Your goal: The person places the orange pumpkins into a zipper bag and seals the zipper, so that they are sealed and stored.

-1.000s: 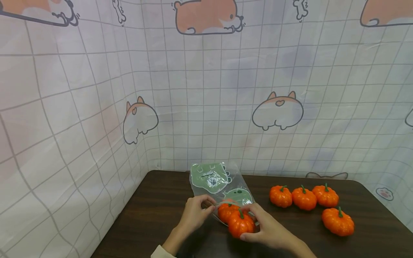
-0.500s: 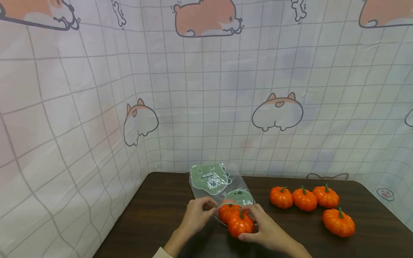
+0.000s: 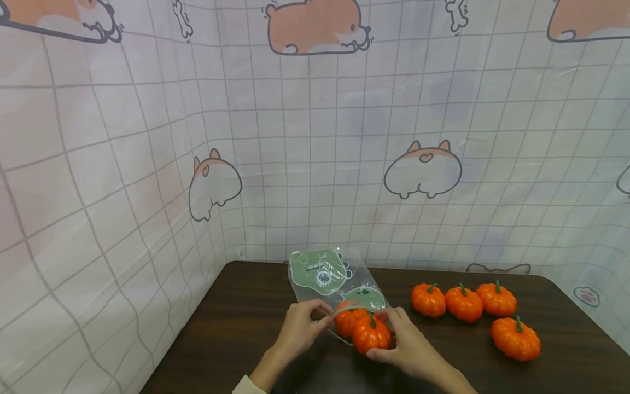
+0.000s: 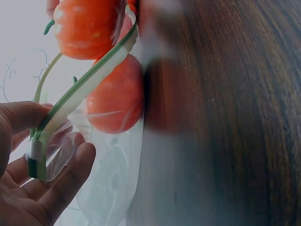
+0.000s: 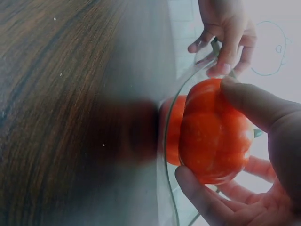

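A clear plastic bag (image 3: 356,268) with green cartoon prints lies on the dark table, its mouth towards me. My left hand (image 3: 302,327) pinches the left end of its green-edged zip rim (image 4: 87,80) between thumb and fingers. Inside the mouth rests one small orange pumpkin (image 4: 115,101) with a green stem. With thumb and fingers spread around its sides, my right hand (image 3: 410,346) grips a second pumpkin (image 5: 214,134) at the bag's opening. This pumpkin partly covers the first one in the head view. In the left wrist view it is between the two rim edges.
Several more pumpkins stand on the right of the table (image 3: 221,323): three in a row, with the middle one (image 3: 464,303) among them, and a single pumpkin (image 3: 515,339) nearer me. A white grid-patterned cloth (image 3: 315,164) with cartoon dogs hangs behind and at the left.
The right hand has moved the gripped pumpkin slightly forward and up, towards the bag's mouth. My left hand keeps its pinch on the rim, nearly still.
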### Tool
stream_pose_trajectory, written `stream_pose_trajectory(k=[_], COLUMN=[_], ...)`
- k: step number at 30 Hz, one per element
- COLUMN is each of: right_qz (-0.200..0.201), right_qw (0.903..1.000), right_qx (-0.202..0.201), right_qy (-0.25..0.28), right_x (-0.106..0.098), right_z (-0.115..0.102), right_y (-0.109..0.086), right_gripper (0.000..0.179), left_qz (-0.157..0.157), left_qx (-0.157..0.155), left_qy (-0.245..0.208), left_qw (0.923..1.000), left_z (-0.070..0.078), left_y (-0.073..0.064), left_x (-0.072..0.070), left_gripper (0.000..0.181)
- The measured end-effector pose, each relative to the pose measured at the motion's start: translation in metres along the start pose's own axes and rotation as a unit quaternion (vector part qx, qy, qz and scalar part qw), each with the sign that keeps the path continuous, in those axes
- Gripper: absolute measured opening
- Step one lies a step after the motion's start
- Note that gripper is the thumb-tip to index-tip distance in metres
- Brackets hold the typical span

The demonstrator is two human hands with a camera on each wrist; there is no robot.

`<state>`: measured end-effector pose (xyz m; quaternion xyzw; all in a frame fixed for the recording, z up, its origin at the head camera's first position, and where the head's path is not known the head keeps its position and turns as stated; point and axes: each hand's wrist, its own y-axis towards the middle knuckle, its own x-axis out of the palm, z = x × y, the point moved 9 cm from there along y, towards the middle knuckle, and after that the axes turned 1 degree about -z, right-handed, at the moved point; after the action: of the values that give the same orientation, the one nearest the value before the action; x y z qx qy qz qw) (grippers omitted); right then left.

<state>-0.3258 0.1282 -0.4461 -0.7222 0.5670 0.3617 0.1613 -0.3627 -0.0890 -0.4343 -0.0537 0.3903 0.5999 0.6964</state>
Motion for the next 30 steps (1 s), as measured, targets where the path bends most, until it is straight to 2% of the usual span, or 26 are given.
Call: stream_pose_trajectory(k=[5, 11, 18, 30], right_qz=[0.024, 0.047, 0.052, 0.069], right_qw=[0.9994, 0.9978, 0.9963, 0.9952], right_qx=[0.02, 0.038, 0.052, 0.045], right_qy=[-0.012, -0.029, -0.045, -0.053], right_x=[-0.001, -0.004, -0.007, 0.0], right_z=[0.004, 0.009, 0.011, 0.003], right_y=[0.0, 0.0, 0.001, 0.005], right_gripper=[0.073, 0.074, 0.075, 0.078], left_qz=[-0.002, -0.007, -0.004, 0.002], left_qx=[-0.002, 0.004, 0.016, 0.032], left_qy=[0.015, 0.001, -0.001, 0.003], left_qw=[0.9999, 1.0, 0.9999, 0.9995], left_z=[-0.001, 0.001, 0.004, 0.008], left_y=[-0.001, -0.001, -0.001, 0.0], left_x=[0.001, 0.001, 0.001, 0.001], left_gripper=[0.008, 0.009, 0.009, 0.01])
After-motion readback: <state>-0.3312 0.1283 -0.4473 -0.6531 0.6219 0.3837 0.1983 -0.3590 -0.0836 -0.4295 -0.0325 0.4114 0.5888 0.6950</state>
